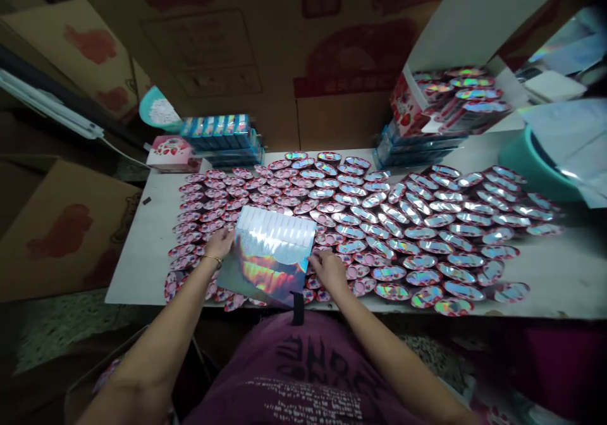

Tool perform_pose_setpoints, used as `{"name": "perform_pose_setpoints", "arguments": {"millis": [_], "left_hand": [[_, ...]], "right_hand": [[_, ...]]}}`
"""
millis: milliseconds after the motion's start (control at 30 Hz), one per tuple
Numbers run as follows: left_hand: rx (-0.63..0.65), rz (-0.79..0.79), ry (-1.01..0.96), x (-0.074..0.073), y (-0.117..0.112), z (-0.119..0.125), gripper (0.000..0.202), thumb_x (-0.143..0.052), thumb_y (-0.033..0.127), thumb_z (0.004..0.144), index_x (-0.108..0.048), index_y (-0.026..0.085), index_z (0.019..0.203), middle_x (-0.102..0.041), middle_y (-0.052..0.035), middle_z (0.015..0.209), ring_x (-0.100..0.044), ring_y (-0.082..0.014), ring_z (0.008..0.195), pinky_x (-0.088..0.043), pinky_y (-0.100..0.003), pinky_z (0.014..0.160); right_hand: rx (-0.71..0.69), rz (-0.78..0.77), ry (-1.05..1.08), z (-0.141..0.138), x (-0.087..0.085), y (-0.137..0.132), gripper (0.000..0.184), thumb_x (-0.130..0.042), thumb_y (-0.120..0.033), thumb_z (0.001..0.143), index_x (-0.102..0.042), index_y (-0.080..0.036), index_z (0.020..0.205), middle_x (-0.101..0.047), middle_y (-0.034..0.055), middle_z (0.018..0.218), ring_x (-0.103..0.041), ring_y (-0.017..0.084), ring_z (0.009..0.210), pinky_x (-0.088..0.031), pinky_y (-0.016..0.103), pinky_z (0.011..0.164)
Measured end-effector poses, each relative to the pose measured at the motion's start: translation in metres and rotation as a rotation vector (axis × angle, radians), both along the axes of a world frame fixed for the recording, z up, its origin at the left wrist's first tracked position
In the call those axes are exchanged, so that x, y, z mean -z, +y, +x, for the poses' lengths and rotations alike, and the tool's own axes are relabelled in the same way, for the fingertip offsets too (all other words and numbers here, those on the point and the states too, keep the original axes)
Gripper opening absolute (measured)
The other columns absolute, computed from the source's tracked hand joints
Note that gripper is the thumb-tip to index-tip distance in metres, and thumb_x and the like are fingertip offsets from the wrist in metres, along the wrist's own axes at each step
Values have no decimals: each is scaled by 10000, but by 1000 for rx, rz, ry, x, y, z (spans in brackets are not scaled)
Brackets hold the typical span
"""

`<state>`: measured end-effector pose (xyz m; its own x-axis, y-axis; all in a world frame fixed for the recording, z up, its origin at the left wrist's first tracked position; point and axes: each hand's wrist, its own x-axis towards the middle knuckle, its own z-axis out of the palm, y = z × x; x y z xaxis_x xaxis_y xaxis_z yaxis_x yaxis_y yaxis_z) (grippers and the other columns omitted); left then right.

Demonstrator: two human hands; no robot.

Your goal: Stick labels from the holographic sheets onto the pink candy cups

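The left hand (219, 243) and right hand (328, 267) pinch the side edges of a shiny holographic foil sheet (268, 257) at the near edge of the white table (140, 254); dragged low, it could scatter the overlapped oval pink-rimmed foil pieces (417, 235) beneath.

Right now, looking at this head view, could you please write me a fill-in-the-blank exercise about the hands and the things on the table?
1. The left hand grips the ____ edge of the holographic sheet, and the right hand grips the opposite edge.
2. The shiny oval packets lie in overlapping rows on a table whose top is ____ in colour.
3. The teal tub stands near the table's ____ end.

Missing words: left; white; right.
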<state>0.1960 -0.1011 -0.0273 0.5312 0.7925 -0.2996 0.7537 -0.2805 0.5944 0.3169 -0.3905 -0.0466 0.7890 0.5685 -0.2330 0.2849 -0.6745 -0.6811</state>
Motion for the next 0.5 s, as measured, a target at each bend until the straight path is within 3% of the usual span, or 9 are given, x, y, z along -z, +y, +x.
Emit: {"name": "perform_pose_setpoints", "arguments": {"millis": [67,167,233,333,433,500], "left_hand": [[-56,-276,-101,8,8,-7,388,-600,458,556,-586,133,767,-578,-13,620,-541,-171,624,-405,-266,594],[-220,-372,-333,5,4,-4,492,-689,412,458,-558,133,842,-542,28,610,-508,-115,560,-390,-225,557],[-218,-405,-464,-10,2,2,545,-707,366,471,-528,141,934,-544,30,653,-508,-98,567,-396,-211,557],[-73,-486,-619,-45,0,11,580,-690,297,548,-487,175,1077,-550,34,692,-505,-76,573,-399,-189,557],[16,-504,-670,-74,-2,14,537,-683,243,575,-532,174,1085,-568,20,727,-489,-58,585,-379,-160,547],[24,-563,-629,-84,-4,9,510,-690,233,571,-570,153,1060,-593,-1,774,-494,-60,596,-378,-163,545]], "right_hand": [[174,153,177,-3,5,15,215,-543,-385,730,-579,-175,699,-575,21,662,-523,150,623,-348,245,577],[392,472,443,0,5,30,251,-591,-419,660,-500,-185,669,-501,-37,538,-466,118,501,-340,228,496],[433,650,562,7,-3,36,276,-619,-412,636,-486,-192,736,-469,-69,506,-432,97,455,-328,213,463],[413,794,623,19,-23,37,374,-659,-356,627,-490,-206,924,-484,-89,529,-423,74,439,-332,193,453],[428,823,655,26,-42,31,475,-685,-328,616,-503,-212,1039,-537,-70,592,-462,69,478,-367,195,481],[438,793,685,24,-51,25,464,-707,-328,591,-560,-188,1008,-565,-43,625,-495,80,525,-390,204,510]]}}
